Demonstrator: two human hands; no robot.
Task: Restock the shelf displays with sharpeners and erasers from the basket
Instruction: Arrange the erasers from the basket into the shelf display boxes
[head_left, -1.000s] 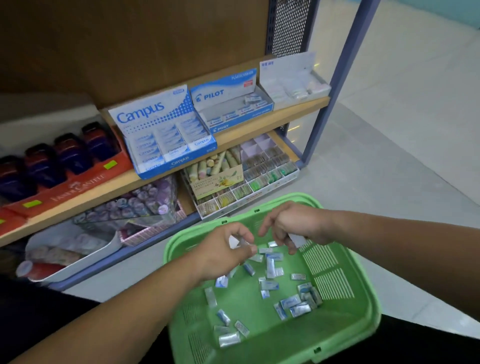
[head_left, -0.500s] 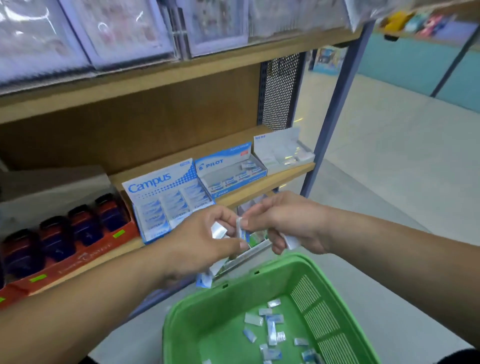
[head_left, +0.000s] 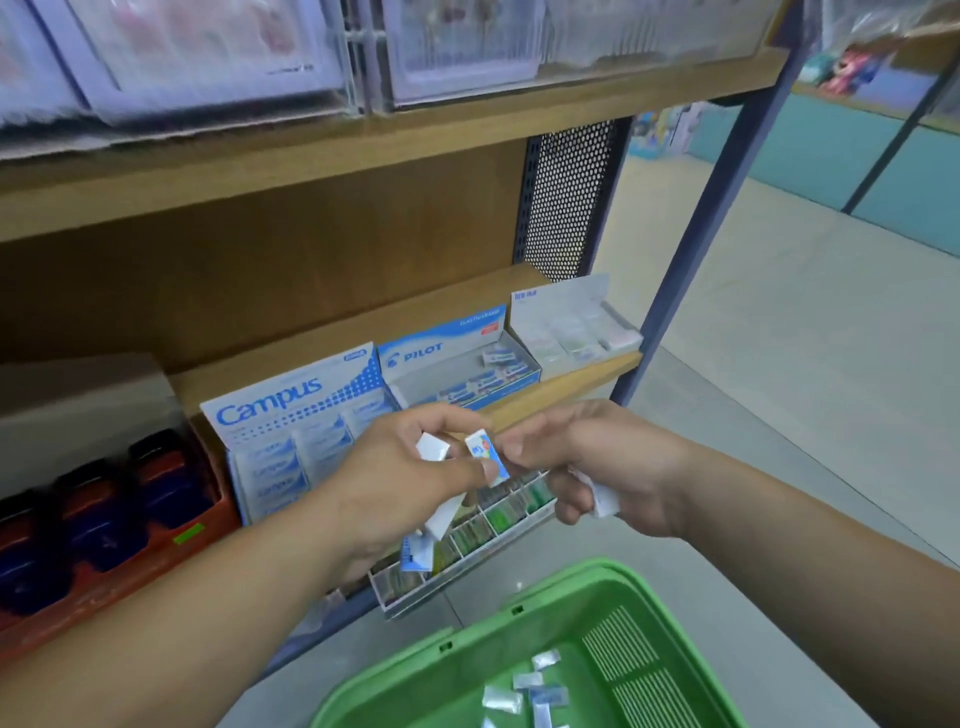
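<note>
My left hand grips several small wrapped erasers; one white end sticks up and others hang below the palm. A blue-and-white eraser is pinched between the fingertips of both hands. My right hand also curls round a white eraser in its palm. Both hands are raised in front of the middle shelf, close to the Campus eraser box and the Pilot eraser box. The green basket sits below with several erasers left in it.
A white eraser display box stands at the shelf's right end. Dark sharpeners sit in an orange Faber-Castell tray at left. A compartment tray sits on the lower shelf behind my hands. A blue shelf post stands right; open floor lies beyond.
Both hands rose out of the basket with erasers and moved up to the middle shelf. The view tilted upward, and the basket dropped to the bottom of the frame.
</note>
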